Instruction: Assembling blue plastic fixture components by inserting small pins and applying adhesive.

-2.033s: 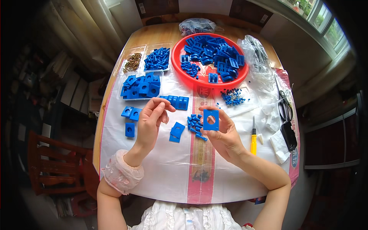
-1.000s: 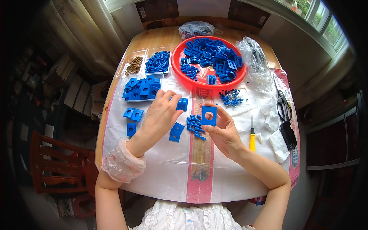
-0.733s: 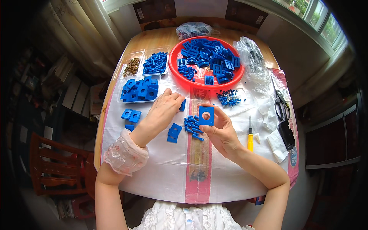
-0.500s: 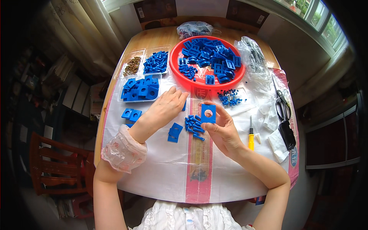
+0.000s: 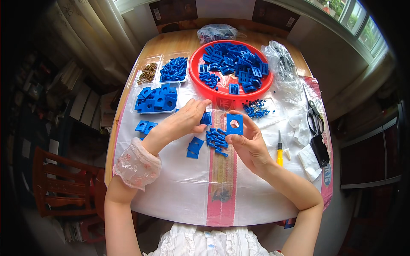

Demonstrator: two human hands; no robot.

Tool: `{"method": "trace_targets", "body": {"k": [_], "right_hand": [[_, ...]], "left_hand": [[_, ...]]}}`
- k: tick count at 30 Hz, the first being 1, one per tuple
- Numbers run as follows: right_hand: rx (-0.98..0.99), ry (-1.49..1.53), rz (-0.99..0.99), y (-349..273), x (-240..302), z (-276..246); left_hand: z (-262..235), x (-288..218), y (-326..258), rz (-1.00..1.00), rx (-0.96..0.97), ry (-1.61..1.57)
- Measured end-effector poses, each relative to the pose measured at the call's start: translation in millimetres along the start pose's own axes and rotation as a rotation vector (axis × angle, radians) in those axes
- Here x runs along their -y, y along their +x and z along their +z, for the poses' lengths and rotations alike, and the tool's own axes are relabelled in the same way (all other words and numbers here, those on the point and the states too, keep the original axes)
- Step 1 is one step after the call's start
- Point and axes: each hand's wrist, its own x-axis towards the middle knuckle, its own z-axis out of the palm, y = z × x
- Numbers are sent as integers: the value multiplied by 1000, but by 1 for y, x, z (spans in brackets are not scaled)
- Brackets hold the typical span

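Observation:
My right hand (image 5: 252, 147) pinches a flat blue plate (image 5: 239, 131) with a round hole, held upright between thumb and fingers. Left of it, my left hand (image 5: 185, 118) is curled around a small blue block (image 5: 206, 118), its thumb at the lower edge and part of the block hidden. Just below lie several slim blue pegs (image 5: 217, 138) in a loose pile. Two overlapping blue plates (image 5: 194, 147) rest nearer to me, and more blue plates (image 5: 145, 126) sit beyond my left wrist.
A red basin (image 5: 194, 81) of blue parts stands at the back. Clear boxes hold blue plates (image 5: 159, 101), blue pegs (image 5: 174, 69) and brown screws (image 5: 147, 73). Small blue-and-white bits (image 5: 255, 109), a yellow screwdriver (image 5: 279, 157), scissors (image 5: 315, 121) and a plastic bag (image 5: 282, 64) lie right.
My left hand has shifted slightly, its thumb now visible and more of the blue block showing. My right hand has moved the holed plate slightly right and tilted it.

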Motion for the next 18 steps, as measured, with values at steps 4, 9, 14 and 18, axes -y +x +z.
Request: {"method": "trace_targets", "body": {"k": [4, 9, 14, 18], "right_hand": [[0, 0, -12, 2, -1, 0], [-3, -11, -13, 3, -2, -4], [1, 12, -19, 1, 0, 1], [-6, 16, -34, 0, 1, 1]], "left_hand": [[2, -3, -7, 49, -92, -150], [2, -13, -16, 40, -118, -291], [-1, -31, -33, -100, -144, -774], [-3, -53, -55, -289, -125, -1623]]}}
